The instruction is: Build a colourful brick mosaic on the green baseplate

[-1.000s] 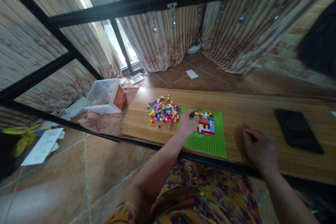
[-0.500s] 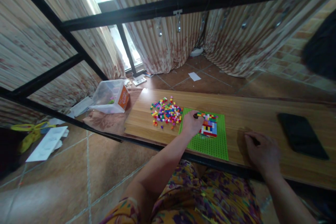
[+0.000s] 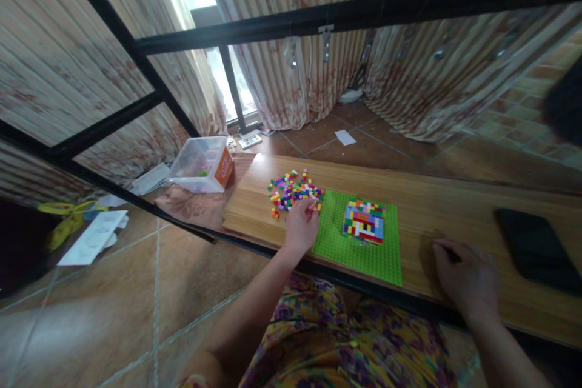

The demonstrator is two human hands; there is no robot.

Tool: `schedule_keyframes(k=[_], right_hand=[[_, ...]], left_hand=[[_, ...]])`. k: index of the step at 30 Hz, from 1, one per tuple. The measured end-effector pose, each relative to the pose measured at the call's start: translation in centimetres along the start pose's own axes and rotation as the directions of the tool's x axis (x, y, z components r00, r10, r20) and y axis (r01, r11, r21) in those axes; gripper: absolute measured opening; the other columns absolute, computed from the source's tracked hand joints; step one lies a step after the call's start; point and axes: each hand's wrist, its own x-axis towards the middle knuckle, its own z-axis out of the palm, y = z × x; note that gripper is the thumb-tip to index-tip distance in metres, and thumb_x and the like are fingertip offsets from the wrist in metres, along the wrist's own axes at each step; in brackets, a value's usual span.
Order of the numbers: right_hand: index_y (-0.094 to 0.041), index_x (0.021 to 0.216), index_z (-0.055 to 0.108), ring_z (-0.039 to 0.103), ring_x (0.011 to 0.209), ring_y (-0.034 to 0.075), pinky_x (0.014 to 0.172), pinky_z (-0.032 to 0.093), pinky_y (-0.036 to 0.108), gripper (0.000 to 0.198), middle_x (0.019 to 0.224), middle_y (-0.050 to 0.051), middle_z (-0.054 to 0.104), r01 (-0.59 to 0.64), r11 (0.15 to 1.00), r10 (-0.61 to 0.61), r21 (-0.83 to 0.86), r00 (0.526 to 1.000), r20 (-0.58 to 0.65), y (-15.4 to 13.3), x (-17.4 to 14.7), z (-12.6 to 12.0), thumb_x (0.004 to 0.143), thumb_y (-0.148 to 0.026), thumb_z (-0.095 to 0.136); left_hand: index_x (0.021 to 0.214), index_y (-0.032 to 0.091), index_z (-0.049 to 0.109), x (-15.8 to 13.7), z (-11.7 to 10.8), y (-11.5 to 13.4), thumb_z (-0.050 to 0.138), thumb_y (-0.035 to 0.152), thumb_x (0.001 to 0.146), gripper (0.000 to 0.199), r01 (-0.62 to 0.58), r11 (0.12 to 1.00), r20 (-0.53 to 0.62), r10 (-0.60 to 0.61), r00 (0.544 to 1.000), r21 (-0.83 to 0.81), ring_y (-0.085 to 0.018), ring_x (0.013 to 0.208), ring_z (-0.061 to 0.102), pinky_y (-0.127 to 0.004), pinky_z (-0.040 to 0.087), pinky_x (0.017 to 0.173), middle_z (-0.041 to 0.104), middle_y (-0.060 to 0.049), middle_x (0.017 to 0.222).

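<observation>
My left hand (image 3: 302,227) is at the near right edge of a loose pile of small coloured toy bricks (image 3: 291,189). Its fingertips are bent together among pink and red bricks, and what they grip is too small to tell. Just right of that hand lies a green baseplate (image 3: 334,239). On the plate sits a block of built-up bricks (image 3: 364,222) in red, yellow, blue, white and orange. My right hand (image 3: 468,279) rests on the wooden tabletop (image 3: 418,212) to the right of the plate, fingers curled in, with nothing visible in them.
A dark phone or tablet (image 3: 539,248) lies at the right of the table. Past the left end stands a clear plastic box (image 3: 195,163) with an orange label and a few bricks inside. A black metal rail (image 3: 273,21) crosses in front of the curtains.
My left hand has moved left from the built-up bricks to the loose pile, uncovering the built block. My right hand stays in its place. The view has shifted slightly.
</observation>
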Motion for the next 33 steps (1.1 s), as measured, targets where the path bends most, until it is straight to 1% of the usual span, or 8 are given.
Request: schedule_keyframes(k=[4,8,13,23,26,28,30,33], right_hand=[[-0.019,0.081,0.068,0.067,0.087,0.028,0.083,0.049,0.04,0.035,0.088,0.012,0.073,0.037,0.999,-0.038,-0.028,0.999,-0.027,0.0,0.0,-0.1,0.085,-0.045,0.047],[-0.019,0.081,0.069,0.067,0.086,0.028,0.084,0.05,0.041,0.033,0.088,0.011,0.073,0.025,0.999,-0.025,-0.034,0.999,-0.027,0.0,-0.1,0.0,0.086,-0.045,0.048],[-0.019,0.081,0.069,0.067,0.087,0.028,0.086,0.05,0.042,0.034,0.09,0.012,0.073,0.024,0.999,-0.025,-0.049,0.999,-0.021,0.4,-0.1,0.1,0.086,-0.045,0.047],[-0.02,0.081,0.068,0.066,0.086,0.027,0.084,0.048,0.04,0.033,0.088,0.011,0.072,0.01,0.999,-0.012,-0.045,1.0,-0.026,-0.3,0.0,-0.2,0.085,-0.045,0.048],[-0.019,0.081,0.069,0.066,0.085,0.027,0.084,0.049,0.04,0.033,0.088,0.012,0.073,0.01,0.999,-0.011,-0.05,1.0,-0.012,-0.4,0.1,-0.3,0.086,-0.044,0.047],[-0.018,0.081,0.069,0.066,0.084,0.026,0.084,0.049,0.04,0.034,0.089,0.012,0.073,-0.002,0.999,0.001,-0.043,1.0,-0.006,-0.4,0.1,-0.3,0.086,-0.044,0.047],[-0.018,0.081,0.069,0.066,0.085,0.026,0.084,0.049,0.039,0.034,0.089,0.012,0.072,-0.006,1.0,0.005,-0.029,1.0,-0.015,-0.4,0.0,-0.2,0.086,-0.044,0.047],[-0.018,0.082,0.069,0.064,0.088,0.026,0.085,0.048,0.039,0.034,0.09,0.012,0.072,0.0,1.0,0.0,-0.016,1.0,-0.028,-0.5,-0.1,-0.1,0.086,-0.044,0.048]], left_hand=[[0.106,0.016,0.067,1.4,-3.7,-2.9,0.054,0.006,0.079,0.031,0.06,0.985,-0.104,-0.043,0.994,0.164,-0.02,0.094,0.063,-0.035,0.051,0.089,0.067,-0.008,0.101],[0.1,0.018,0.069,1.9,-5.9,-4.4,0.054,0.004,0.078,0.03,0.057,0.942,-0.089,-0.029,0.996,0.332,-0.022,0.096,0.061,-0.036,0.05,0.091,0.066,-0.008,0.099],[0.093,0.021,0.07,2.0,-6.3,-4.8,0.055,0.005,0.079,0.026,-0.005,0.89,-0.025,0.019,1.0,0.456,-0.025,0.101,0.059,-0.038,0.048,0.093,0.066,-0.009,0.1],[0.089,0.019,0.067,2.6,-5.7,-5.1,0.05,0.01,0.088,0.019,-0.1,0.862,0.038,0.093,0.995,0.497,-0.025,0.098,0.058,-0.038,0.047,0.09,0.067,-0.009,0.099],[0.092,0.019,0.065,2.7,-5.7,-4.2,0.05,0.013,0.09,0.017,-0.115,0.873,0.011,0.125,0.992,0.473,-0.026,0.099,0.058,-0.038,0.047,0.09,0.067,-0.01,0.099],[0.093,0.02,0.064,2.5,-5.3,-3.1,0.05,0.013,0.091,0.016,-0.124,0.907,-0.006,0.138,0.99,0.403,-0.024,0.097,0.059,-0.037,0.047,0.09,0.067,-0.009,0.098],[0.093,0.02,0.063,2.2,-4.5,-1.7,0.051,0.011,0.09,0.016,-0.134,0.954,0.018,0.135,0.991,0.269,-0.021,0.093,0.062,-0.033,0.048,0.088,0.068,-0.006,0.095],[0.09,0.021,0.065,1.4,-2.5,0.2,0.056,0.012,0.086,0.013,-0.142,0.989,0.111,0.138,0.984,0.033,-0.016,0.085,0.064,-0.027,0.05,0.081,0.069,-0.002,0.091]])
